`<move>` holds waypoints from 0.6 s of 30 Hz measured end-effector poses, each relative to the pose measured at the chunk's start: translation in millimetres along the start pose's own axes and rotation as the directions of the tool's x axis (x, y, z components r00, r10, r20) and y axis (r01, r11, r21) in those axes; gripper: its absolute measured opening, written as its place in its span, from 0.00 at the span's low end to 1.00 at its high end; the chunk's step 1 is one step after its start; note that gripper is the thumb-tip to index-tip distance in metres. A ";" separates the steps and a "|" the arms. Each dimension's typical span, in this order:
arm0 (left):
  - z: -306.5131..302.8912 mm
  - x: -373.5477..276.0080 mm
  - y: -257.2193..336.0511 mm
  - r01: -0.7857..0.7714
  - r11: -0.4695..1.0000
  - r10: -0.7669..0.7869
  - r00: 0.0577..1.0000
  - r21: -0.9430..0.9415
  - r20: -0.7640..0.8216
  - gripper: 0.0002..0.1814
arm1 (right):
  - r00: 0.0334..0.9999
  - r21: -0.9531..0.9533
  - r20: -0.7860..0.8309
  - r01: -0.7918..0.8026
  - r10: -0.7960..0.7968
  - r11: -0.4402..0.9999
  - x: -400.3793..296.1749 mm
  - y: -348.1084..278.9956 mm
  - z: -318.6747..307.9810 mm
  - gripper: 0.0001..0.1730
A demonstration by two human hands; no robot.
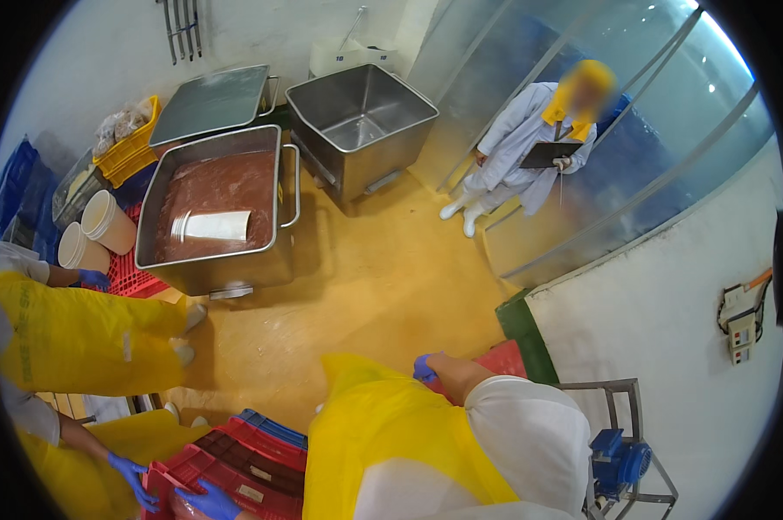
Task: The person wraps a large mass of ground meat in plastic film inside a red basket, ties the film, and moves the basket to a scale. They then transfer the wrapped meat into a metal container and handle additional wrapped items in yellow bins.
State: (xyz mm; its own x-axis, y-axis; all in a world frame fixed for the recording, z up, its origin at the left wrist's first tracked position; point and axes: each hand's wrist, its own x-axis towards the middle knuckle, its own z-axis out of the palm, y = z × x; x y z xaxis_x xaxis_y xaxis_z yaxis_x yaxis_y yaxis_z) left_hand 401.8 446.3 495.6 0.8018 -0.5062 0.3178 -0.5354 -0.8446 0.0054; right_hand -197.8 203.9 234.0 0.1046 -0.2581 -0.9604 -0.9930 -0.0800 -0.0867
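Observation:
My left hand (211, 502), in a blue-purple glove, lies over the end of the top red plastic crate (199, 465) in a stack at the lower left. A pinkish mass (185, 508), partly hidden by the crate wall and my hand, shows under my fingers. My right hand (425, 368), gloved alike, hangs beside my yellow apron (378, 416) with its fingers partly curled. Behind the right forearm is a red object (503, 359), mostly covered. A co-worker's gloved hand (133, 480) touches the outer corner of the same top crate.
A steel tub (286, 195) holds brownish-red material with a white scoop-like piece (217, 226) on it. Another steel tub (362, 117) stands behind. White buckets (108, 221) stand left. Co-workers in yellow aprons (92, 338) stand left; a person with a clipboard (544, 156) stands by transparent curtains.

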 end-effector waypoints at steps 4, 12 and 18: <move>-84.9 11.5 79.6 0.074 0.997 -0.070 0.965 -0.008 0.252 0.30 | 0.956 0.103 -0.291 0.060 -0.028 0.993 11.2 21.7 -30.2 0.20; -16.5 -20.5 -16.2 -0.172 0.945 0.229 0.956 0.279 -0.186 0.39 | 0.817 0.203 -0.566 0.265 -0.108 0.942 -36.2 -83.9 -131.3 0.28; 4.8 -33.8 -57.7 -0.225 0.840 0.361 0.911 0.493 -0.198 0.52 | 0.867 0.055 -0.462 0.235 -0.184 0.970 -7.8 -103.2 -106.7 0.30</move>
State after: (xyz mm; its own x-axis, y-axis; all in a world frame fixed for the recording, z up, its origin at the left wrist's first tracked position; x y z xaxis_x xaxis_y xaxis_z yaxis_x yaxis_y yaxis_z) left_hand 406.9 511.2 480.0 0.4849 -0.7312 0.4797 -0.4993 -0.6818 -0.5346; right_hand -90.3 111.4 278.7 0.2990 -0.6543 -0.6947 -0.9420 -0.0859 -0.3245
